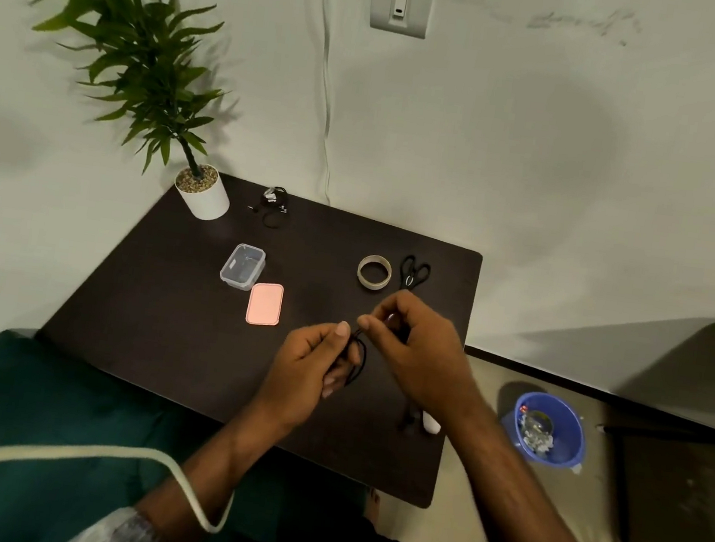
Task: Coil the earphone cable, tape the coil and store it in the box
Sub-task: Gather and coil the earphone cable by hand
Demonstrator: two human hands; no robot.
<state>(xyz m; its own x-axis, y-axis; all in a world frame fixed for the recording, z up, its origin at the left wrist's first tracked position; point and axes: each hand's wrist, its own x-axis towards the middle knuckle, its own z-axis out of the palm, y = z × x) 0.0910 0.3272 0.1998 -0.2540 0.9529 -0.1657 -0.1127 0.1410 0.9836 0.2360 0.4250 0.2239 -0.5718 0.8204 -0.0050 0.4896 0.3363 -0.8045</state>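
Note:
A black earphone cable [361, 357] hangs in loops between both hands above the dark table [160, 318]. My left hand [312, 364] pinches the loops between thumb and fingers. My right hand [413, 349] grips the cable just to the right, thumb and forefinger meeting near the left thumb. Part of the cable trails down to the table under my right wrist, ending near a white piece [431, 424]. A clear plastic box [242, 266] stands open at the left, its pink lid [264, 303] flat beside it. The tape roll [374, 272] lies beyond my hands.
Black scissors [414, 273] lie right of the tape. Another bundled black earphone [274, 206] rests near a white potted plant [203, 195] at the far-left corner. A blue bin [550, 429] stands on the floor to the right. A green cushion [38, 402] sits at the left.

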